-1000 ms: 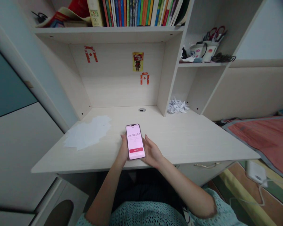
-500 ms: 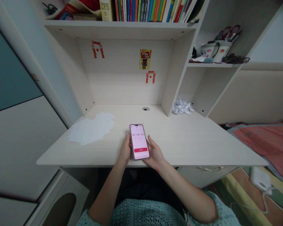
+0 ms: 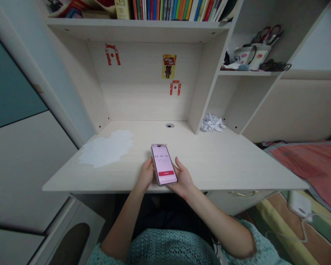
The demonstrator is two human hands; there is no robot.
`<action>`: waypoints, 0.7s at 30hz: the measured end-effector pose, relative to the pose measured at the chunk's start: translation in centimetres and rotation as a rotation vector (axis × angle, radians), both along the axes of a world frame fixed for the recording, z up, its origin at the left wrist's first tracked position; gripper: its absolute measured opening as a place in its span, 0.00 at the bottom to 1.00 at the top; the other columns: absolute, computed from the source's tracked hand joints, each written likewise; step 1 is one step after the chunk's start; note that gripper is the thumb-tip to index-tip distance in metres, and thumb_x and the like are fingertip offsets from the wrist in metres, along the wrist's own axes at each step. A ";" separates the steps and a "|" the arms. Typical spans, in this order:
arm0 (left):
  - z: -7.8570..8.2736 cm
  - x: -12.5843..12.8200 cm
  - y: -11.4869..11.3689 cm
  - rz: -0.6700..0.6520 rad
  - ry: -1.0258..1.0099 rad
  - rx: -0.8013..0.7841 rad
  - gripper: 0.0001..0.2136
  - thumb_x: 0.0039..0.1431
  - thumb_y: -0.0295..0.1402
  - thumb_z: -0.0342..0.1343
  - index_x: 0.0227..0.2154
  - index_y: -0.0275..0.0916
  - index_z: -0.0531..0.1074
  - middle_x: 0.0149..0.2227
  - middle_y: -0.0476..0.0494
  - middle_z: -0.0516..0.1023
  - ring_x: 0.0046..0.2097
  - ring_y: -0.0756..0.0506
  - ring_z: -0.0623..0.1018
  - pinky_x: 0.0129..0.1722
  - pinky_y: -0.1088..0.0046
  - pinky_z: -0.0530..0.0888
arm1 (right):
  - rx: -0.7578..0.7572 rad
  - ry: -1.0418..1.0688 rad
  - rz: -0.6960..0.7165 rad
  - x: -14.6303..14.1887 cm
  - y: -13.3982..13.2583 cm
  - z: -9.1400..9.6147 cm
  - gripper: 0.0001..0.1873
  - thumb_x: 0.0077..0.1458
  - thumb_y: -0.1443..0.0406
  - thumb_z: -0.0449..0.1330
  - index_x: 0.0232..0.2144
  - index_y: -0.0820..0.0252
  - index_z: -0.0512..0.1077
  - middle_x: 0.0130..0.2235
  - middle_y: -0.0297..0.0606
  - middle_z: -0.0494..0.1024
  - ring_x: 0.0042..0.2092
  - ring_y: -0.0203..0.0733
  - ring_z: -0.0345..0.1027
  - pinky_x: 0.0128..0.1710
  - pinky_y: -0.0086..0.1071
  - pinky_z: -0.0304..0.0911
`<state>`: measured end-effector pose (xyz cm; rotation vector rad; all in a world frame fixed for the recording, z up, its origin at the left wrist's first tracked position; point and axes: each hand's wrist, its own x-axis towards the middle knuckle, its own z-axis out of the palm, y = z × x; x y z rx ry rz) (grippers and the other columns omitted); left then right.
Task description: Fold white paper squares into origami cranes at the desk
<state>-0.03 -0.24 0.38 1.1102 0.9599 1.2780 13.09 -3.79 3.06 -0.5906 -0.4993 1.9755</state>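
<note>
Between my two hands is a smartphone [image 3: 164, 164], held screen up and slightly tilted above the front part of the desk. Its pink screen reads 00:00:02 over a red button. My left hand [image 3: 145, 175] grips the phone's left edge, the fingers partly hidden beneath it. Along the lower right side, my right hand [image 3: 182, 179] supports the phone with the thumb raised off the edge and the other fingers out of sight underneath. Flat white paper pieces [image 3: 106, 149] lie overlapping on the desk's left side. A heap of crumpled or torn white paper [image 3: 212, 123] sits at the back right.
The pale desk [image 3: 223, 165] has a round cable hole [image 3: 170, 125] near its back. Books [image 3: 176, 10] line the upper shelf. Cups with scissors and pens [image 3: 257, 55] stand on the right shelf. A white device with a cable [image 3: 300, 204] lies at lower right.
The phone's timer has gone from 00:00:00 to 00:00:02. My left hand has closed a little more around the phone's edge. The whole view has shifted slightly.
</note>
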 end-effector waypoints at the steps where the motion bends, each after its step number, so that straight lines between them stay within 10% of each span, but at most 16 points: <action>1: -0.1 0.0 0.0 0.002 0.022 0.022 0.16 0.52 0.40 0.55 0.42 0.38 0.73 0.36 0.45 0.79 0.35 0.45 0.76 0.38 0.69 0.70 | -0.005 -0.009 -0.008 0.0 0.1 -0.1 0.26 0.58 0.49 0.44 0.47 0.60 0.67 0.39 0.41 0.78 0.41 0.47 0.73 0.42 0.44 0.65; 7: 0.3 0.2 0.1 0.012 -0.032 0.030 0.23 0.54 0.43 0.54 0.51 0.38 0.67 0.50 0.37 0.73 0.48 0.42 0.74 0.51 0.63 0.66 | 0.216 -0.324 -0.215 3.6 2.0 -0.1 0.22 0.56 0.51 0.51 0.42 0.59 0.71 0.42 0.40 0.77 0.43 0.46 0.71 0.45 0.40 0.63; 12: 0.9 0.3 -0.3 -0.026 -0.008 0.036 0.25 0.53 0.46 0.54 0.50 0.36 0.69 0.51 0.33 0.72 0.48 0.40 0.75 0.53 0.60 0.65 | 0.653 -1.229 -0.711 13.8 3.5 1.4 0.23 0.58 0.52 0.48 0.50 0.55 0.67 0.53 0.40 0.71 0.53 0.49 0.63 0.52 0.42 0.56; 16: 1.0 0.5 -0.3 -0.040 0.041 0.052 0.23 0.53 0.46 0.54 0.47 0.35 0.71 0.49 0.33 0.73 0.47 0.40 0.75 0.52 0.60 0.65 | 0.701 -2.063 -0.865 23.1 3.8 1.0 0.25 0.60 0.57 0.46 0.56 0.59 0.62 0.50 0.50 0.72 0.50 0.54 0.65 0.50 0.46 0.55; 21: 1.3 0.6 -0.2 -0.052 0.091 0.061 0.22 0.53 0.46 0.54 0.46 0.35 0.71 0.48 0.34 0.74 0.47 0.40 0.75 0.52 0.59 0.66 | 0.557 -2.439 -0.944 31.4 3.3 -2.3 0.24 0.60 0.62 0.43 0.52 0.68 0.66 0.45 0.61 0.73 0.45 0.57 0.66 0.45 0.50 0.55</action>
